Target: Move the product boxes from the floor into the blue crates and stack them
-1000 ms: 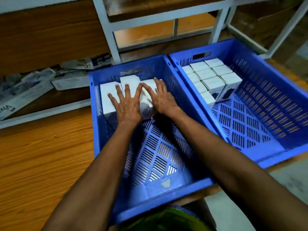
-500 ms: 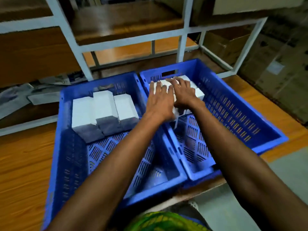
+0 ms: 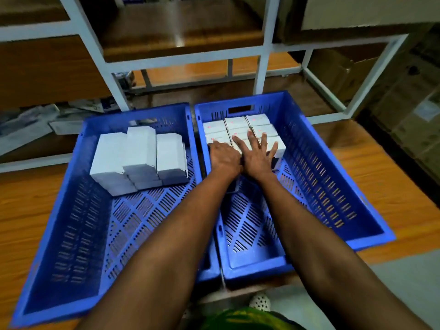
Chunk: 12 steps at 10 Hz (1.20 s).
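The chief risk is knocking the packed block of small white boxes (image 3: 240,128) out of line. They sit in tight rows in the far-left corner of the right-hand blue crate (image 3: 333,186), just above the middle of the frame, and nothing braces the nearest row on its near side. An uneven push or a careless lift-off could, I judge, skew or tip a box onto the slotted crate floor. The box at the right end of the near row (image 3: 281,142) looks the likeliest to shift. The right grip (image 3: 258,154), a bare hand, lies open and flat on top of the near rows, fingers spread and straight, pressing rather than holding. The left grip (image 3: 225,158) sits just beside it at the near-left edge of the same block; its fingers bend down out of sight, so I cannot tell whether they pinch a box or only push. Left of centre, the other blue crate (image 3: 71,210) holds taller white boxes (image 3: 140,153) standing side by side at its far end, well apart from both grips; their tops are not level, and a jolt to the crate might topple one.
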Each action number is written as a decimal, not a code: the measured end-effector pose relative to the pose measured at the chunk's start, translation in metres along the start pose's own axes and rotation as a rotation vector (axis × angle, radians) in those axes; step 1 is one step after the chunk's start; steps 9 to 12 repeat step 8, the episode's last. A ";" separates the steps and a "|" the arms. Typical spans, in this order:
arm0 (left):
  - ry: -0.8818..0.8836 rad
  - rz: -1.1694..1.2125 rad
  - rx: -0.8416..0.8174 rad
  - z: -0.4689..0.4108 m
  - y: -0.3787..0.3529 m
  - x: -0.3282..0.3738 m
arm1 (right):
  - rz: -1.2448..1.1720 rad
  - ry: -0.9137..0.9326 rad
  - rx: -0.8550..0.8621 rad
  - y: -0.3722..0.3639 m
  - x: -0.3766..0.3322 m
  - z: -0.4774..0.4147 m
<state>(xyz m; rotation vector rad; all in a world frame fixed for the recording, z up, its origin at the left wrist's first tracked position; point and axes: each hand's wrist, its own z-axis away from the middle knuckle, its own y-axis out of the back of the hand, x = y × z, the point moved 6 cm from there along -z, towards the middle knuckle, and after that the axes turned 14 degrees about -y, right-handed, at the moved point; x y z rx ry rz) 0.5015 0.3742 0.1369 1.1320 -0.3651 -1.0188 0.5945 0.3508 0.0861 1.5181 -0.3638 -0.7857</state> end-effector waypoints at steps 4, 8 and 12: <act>0.058 -0.134 0.014 0.013 0.002 0.004 | 0.032 -0.013 -0.044 0.010 -0.007 0.006; 0.132 0.156 0.409 0.060 0.015 -0.114 | -0.238 0.067 0.264 0.064 -0.067 0.016; 0.132 0.156 0.409 0.060 0.015 -0.114 | -0.238 0.067 0.264 0.064 -0.067 0.016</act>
